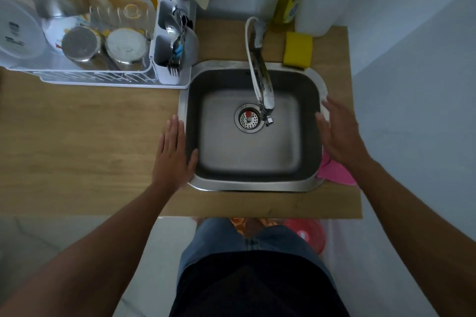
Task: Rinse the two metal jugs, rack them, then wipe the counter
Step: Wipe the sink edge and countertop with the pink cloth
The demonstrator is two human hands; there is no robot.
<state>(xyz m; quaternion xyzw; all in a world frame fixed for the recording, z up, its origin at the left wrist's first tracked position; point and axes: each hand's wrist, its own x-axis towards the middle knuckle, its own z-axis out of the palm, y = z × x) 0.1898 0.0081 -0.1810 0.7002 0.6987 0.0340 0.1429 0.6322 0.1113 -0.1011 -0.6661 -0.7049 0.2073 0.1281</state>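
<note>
Both metal jugs sit upturned in the rack; left hand flat and open on the bench, right hand open above the pink cloth.

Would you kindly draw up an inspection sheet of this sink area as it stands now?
Surface: wooden counter looks bare around the sink; basin holds nothing.
Job's things: two metal jugs sit upside down in the dish rack; pink cloth lies by the sink's right rim.
Clutter: yellow sponge, soap bottle, cutlery holder.
Hands: left hand flat at the sink's left edge, right hand over the right rim; both hold nothing.
Cables: white hose along the tap.
Surroundings: red basket on the floor.
</note>
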